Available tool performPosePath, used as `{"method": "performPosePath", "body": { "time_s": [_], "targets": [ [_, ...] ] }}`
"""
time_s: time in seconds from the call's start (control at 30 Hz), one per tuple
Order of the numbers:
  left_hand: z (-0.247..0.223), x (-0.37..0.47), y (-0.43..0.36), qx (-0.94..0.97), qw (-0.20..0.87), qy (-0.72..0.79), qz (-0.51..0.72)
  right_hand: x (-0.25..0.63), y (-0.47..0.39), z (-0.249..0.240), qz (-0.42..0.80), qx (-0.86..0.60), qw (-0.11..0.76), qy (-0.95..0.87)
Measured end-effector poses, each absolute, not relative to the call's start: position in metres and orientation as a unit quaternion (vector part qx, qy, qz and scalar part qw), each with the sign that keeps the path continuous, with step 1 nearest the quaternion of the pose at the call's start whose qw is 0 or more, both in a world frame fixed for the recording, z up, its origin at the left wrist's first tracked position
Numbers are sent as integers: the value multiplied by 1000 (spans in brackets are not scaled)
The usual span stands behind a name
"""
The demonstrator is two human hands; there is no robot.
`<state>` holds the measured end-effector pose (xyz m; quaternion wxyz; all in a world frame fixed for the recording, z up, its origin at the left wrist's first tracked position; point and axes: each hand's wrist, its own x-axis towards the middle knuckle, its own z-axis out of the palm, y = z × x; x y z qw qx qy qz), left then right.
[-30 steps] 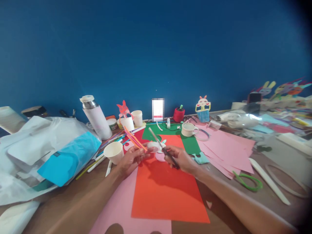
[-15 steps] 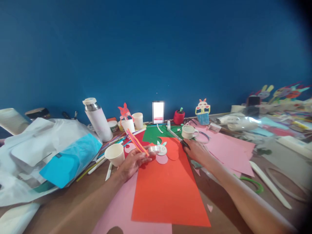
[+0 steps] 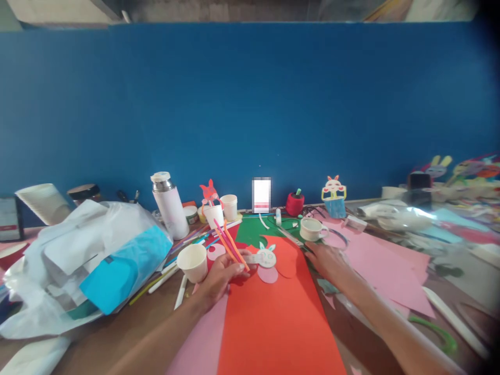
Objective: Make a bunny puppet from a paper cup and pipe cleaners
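Note:
My left hand [image 3: 221, 276] pinches several orange and pink pipe cleaners [image 3: 231, 245], which point up and away from me. Just beyond its fingertips is clear tape [image 3: 254, 259], beside a white paper bunny face [image 3: 267, 256] with green-edged ears. A pink paper oval [image 3: 267, 274] lies below the face, over the orange-red sheet [image 3: 281, 317]. My right hand [image 3: 328, 263] reaches palm down to the sheet's right edge, its fingers closed over the handle end of metal scissors [image 3: 289, 236]. The hand hides the handles. A white paper cup [image 3: 192, 263] stands left of my left hand.
A white mug [image 3: 311, 229] stands just beyond my right hand. Pink paper [image 3: 386, 265] spreads to the right. A flask [image 3: 171, 208] and a plastic bag [image 3: 113, 229] occupy the left. At the back are a bright phone [image 3: 261, 196], a red pot [image 3: 295, 204] and paper-puppet cups [image 3: 335, 207].
The view has tilted up, so the table things sit lower in the picture. My left hand still holds the pipe cleaners. My right hand stays by the scissors, whose dark handles no longer show.

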<state>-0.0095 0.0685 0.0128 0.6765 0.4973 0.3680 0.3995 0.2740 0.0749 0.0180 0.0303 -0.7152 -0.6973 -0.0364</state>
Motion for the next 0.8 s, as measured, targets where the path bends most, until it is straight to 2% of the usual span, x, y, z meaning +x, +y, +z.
{"method": "performPosePath", "body": {
  "time_s": [0.2,0.27,0.33,0.4,0.47,0.63,0.8],
  "targets": [
    [7,-12,72,492,655,392,418,279,79,8,-63,-704,65,-705],
    [7,-13,73,486,658,391,422,274,77,7,-71,-683,138,-714],
    [8,-12,73,488,655,392,423,264,73,6,-54,-635,248,-730],
    [9,-11,71,498,648,396,419,247,67,5,8,-567,339,-751],
    [8,-9,69,505,641,400,417,229,60,3,60,-497,388,-774],
    [10,-2,60,512,647,379,419,201,49,3,118,-423,380,-814],
    [20,3,56,480,704,348,391,198,45,5,158,-421,374,-811]
  ]
}}
